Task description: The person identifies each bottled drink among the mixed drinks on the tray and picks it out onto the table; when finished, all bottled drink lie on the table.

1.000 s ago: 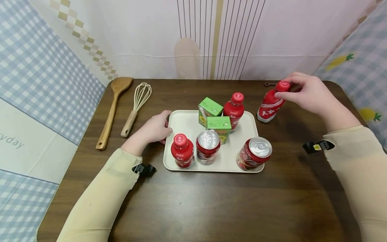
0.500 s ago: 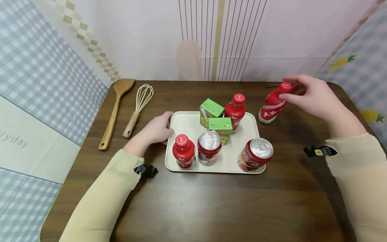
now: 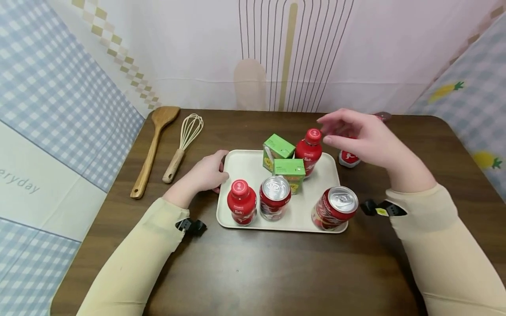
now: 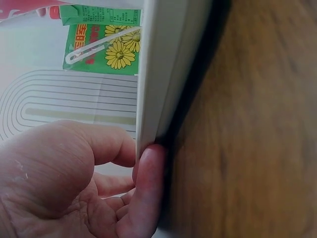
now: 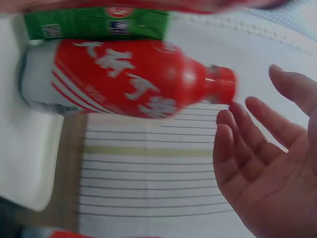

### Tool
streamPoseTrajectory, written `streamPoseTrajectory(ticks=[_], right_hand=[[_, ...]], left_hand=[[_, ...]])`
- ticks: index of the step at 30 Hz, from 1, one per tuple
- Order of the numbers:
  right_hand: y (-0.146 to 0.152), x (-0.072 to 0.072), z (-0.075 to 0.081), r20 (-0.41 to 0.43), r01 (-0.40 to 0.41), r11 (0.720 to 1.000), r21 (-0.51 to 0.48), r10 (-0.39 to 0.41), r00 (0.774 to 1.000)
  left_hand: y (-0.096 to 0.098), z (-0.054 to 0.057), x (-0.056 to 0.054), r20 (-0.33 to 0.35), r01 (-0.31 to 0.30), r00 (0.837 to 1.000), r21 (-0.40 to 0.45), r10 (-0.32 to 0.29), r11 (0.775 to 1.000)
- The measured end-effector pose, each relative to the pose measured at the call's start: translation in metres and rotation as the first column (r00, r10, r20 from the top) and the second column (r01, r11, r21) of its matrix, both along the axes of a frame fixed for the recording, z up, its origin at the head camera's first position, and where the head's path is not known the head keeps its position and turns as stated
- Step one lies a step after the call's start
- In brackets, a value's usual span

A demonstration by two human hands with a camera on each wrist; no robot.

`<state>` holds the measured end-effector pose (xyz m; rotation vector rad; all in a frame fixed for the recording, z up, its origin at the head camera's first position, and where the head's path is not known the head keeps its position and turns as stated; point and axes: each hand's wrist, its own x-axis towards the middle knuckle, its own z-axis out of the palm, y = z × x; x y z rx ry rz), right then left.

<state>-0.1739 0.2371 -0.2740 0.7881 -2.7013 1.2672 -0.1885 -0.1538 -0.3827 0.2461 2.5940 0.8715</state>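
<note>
Gripping the tray (image 3: 247,164) by its left edge, the left hand (image 3: 206,171) has its fingers pinched round it from both sides. The right hand (image 3: 361,138) hovers at the top of the back bottle (image 3: 309,149), its fingers loosely curved, spread and released; whether a fingertip brushes the bottle cannot be told. That bottle stands upright at the tray's far right, just beside the back carton (image 3: 278,147) and the front carton (image 3: 290,172). The front bottle (image 3: 242,207) stands at the near left, beside the middle can (image 3: 275,197), and the corner can (image 3: 334,210) at the near right. On the desk (image 3: 276,272), beyond the tray's right edge, the outer bottle (image 3: 348,159) is mostly hidden behind the right hand. The spatula (image 3: 149,153) and whisk (image 3: 183,140) lie left, near each other.
</note>
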Motion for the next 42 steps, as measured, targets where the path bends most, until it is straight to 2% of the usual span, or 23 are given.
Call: streamPoseTrajectory(ticks=[3,8,13,19,27,38,42], right_hand=[[-0.001,-0.005,-0.009,0.056,-0.015,1.0,-0.019,0.017,0.998],[0.002,-0.009,-0.021,0.084,0.003,1.0,-0.011,-0.002,0.996],[-0.002,-0.015,-0.028,0.121,0.007,1.0,-0.009,-0.006,0.993],[-0.007,-0.021,-0.033,0.114,0.008,1.0,0.007,-0.009,0.993],[-0.011,-0.028,-0.044,0.066,-0.03,0.999,0.03,0.028,0.997],[-0.013,-0.027,-0.046,0.058,-0.013,1.0,0.003,0.013,0.998],[-0.016,-0.025,-0.045,0.09,0.013,1.0,0.012,-0.014,0.996]], left_hand=[[0.003,-0.001,-0.001,-0.003,0.012,1.0,0.012,-0.012,1.0],[0.007,-0.001,-0.004,-0.008,0.031,0.999,0.029,-0.031,0.999],[0.004,0.001,-0.004,-0.009,0.018,1.0,0.022,-0.018,1.0],[0.0,0.0,-0.003,0.0,0.01,1.0,0.041,-0.01,0.999],[-0.004,-0.006,-0.004,0.002,0.007,1.0,0.046,-0.007,0.999],[-0.005,-0.005,-0.003,0.001,0.002,1.0,0.034,-0.002,0.999],[-0.005,-0.006,-0.002,0.006,-0.002,1.0,0.036,0.002,0.999]])
